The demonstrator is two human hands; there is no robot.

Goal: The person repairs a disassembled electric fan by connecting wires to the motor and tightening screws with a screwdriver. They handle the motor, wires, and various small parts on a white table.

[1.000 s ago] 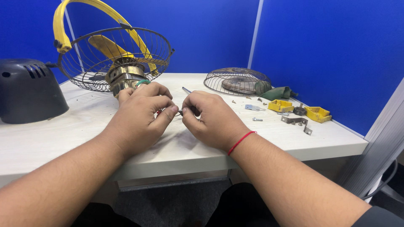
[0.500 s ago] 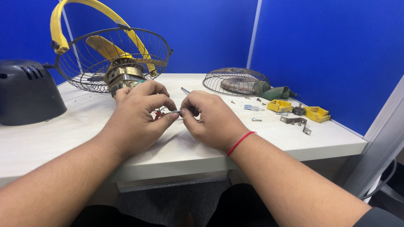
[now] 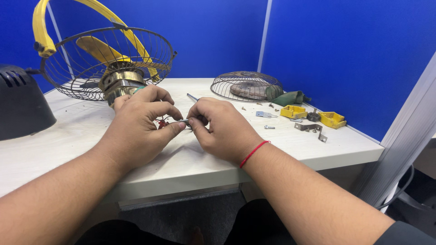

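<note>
Left hand (image 3: pixel 138 122) and right hand (image 3: pixel 222 127) met over a white table (image 3: pixel 190 159), fingertips pinched narrowly on a small metal part (image 3: pixel 184 121) with red wires (image 3: pixel 161 123) | a metal rod (image 3: pixel 192 97) lay behind the hands | wire fan cage with yellow blades (image 3: pixel 106 61) stood left | detached grille (image 3: pixel 246 85), yellow clips (image 3: pixel 313 116), screws (image 3: pixel 269 127) lay right

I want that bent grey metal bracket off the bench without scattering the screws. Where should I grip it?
Judging by its pose, pinch the bent metal bracket across its long flat strip from above; it lies flat on the bench, near the yellow clips, with its right end turned down.
</note>
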